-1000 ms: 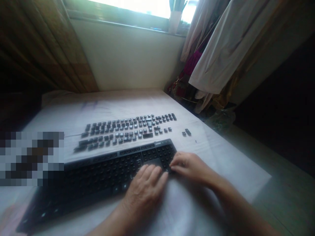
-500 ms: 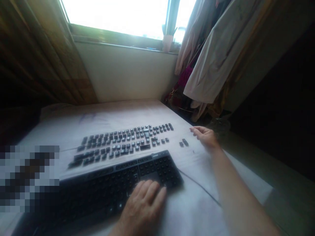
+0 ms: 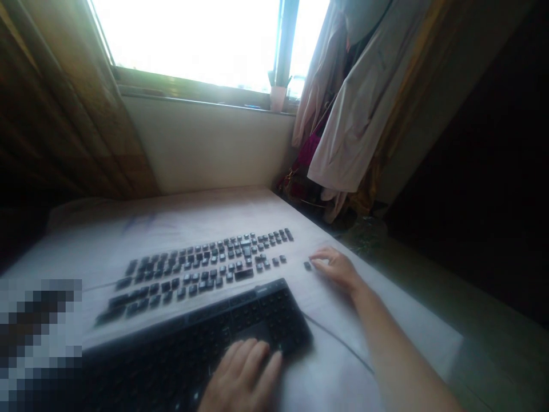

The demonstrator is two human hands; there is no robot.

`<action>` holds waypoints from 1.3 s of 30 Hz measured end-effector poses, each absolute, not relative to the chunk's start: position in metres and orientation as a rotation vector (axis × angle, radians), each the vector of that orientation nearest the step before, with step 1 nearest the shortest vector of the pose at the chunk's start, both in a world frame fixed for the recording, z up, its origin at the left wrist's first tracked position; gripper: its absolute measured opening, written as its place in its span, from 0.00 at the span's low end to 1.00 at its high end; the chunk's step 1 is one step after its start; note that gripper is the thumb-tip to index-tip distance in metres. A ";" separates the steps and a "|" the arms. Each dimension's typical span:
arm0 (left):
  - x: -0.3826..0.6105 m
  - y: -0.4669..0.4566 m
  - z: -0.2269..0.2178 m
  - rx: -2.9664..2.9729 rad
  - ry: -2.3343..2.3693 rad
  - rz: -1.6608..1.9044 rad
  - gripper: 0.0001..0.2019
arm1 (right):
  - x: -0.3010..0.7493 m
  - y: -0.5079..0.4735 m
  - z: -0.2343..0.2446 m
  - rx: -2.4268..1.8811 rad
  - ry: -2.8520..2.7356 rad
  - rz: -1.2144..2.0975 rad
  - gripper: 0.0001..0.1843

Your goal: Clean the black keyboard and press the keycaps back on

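A black keyboard [image 3: 180, 343] with its keycaps off lies on a white sheet [image 3: 180, 217] near the front edge. Behind it, several loose black keycaps [image 3: 201, 266] are laid out in rows. My left hand [image 3: 244, 377] rests flat on the keyboard's right part, fingers stretched out. My right hand [image 3: 337, 268] reaches past the keyboard's right end. Its thumb and fingers are pinched together beside a single stray keycap [image 3: 307, 265]. A second stray keycap that lay there is hidden under the fingertips.
The keyboard's cable [image 3: 338, 343] runs right across the sheet. A window [image 3: 189, 40] with a small pot [image 3: 278, 97] on the sill is behind. Brown curtains [image 3: 64, 114] hang left, and clothes [image 3: 351, 126] hang right. A pixelated patch [image 3: 38, 337] covers the lower left.
My right hand left the keyboard, swung out to the right, then came in onto the two stray keycaps. One of them is now covered. My left hand stayed on the keyboard.
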State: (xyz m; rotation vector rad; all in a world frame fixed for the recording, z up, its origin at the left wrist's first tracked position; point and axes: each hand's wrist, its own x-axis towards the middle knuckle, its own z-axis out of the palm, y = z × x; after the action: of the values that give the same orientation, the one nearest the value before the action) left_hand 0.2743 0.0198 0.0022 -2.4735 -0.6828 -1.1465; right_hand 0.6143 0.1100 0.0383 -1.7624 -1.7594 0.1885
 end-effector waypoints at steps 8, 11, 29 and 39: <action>0.270 0.015 0.007 -2.574 -0.718 -1.069 0.18 | 0.607 0.108 0.037 -1.818 -1.916 0.094 0.13; 0.269 0.012 0.009 -2.609 -0.733 -1.035 0.19 | 0.606 0.109 0.035 -1.838 -1.945 0.077 0.12; 0.266 0.005 0.016 -2.690 -0.791 -0.895 0.19 | 0.589 0.104 0.055 -1.715 -1.983 0.176 0.11; 0.267 0.004 0.016 -2.717 -0.693 -0.969 0.16 | 0.554 0.069 0.093 -1.592 -2.029 0.410 0.08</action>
State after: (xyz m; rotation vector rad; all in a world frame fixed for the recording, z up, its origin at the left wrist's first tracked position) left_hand 0.2668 0.0041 0.0163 -2.7175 -0.6928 -0.9693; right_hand 0.5536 0.0695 0.0926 -1.5919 -2.0289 0.4104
